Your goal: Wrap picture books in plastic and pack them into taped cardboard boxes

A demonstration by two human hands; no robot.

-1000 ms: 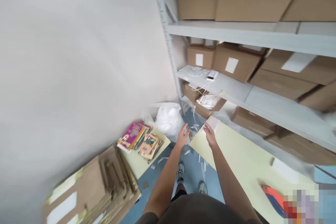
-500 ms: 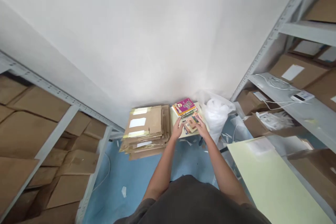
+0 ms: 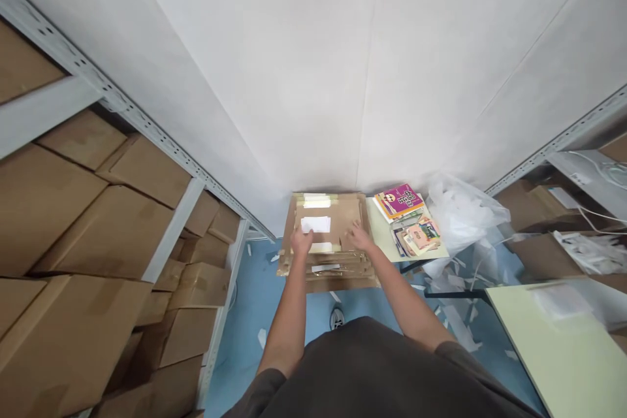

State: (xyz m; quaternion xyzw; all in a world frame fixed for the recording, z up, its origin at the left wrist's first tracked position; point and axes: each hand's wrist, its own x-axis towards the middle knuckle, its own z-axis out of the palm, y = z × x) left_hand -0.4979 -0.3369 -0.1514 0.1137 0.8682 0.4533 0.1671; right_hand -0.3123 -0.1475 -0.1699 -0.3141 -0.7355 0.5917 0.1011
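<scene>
A stack of flattened cardboard boxes [image 3: 337, 209] lies in front of me, with white labels and yellowish tape on the top piece. My left hand [image 3: 300, 241] is closed at the left edge of that top piece, its thumb beside a white label [image 3: 321, 225]. Over the right part of the cardboard is my right hand [image 3: 359, 236], fingers apart and holding nothing I can see. To the right, a purple-covered book [image 3: 399, 201] tops a pile on a pale tabletop [image 3: 385, 235]. Several small booklets [image 3: 416, 237] lie just in front of it.
Shelves of cardboard boxes [image 3: 93, 228] line the left side. A clear plastic bag with white filling [image 3: 460, 212] stands right of the books. Paper scraps [image 3: 460, 326] litter the blue floor. A pale green board [image 3: 563, 346] is at lower right, before more shelving.
Both hands have let go of the small booklets and moved left to the cardboard stack. The booklets now rest beside the purple book. My view has turned left.
</scene>
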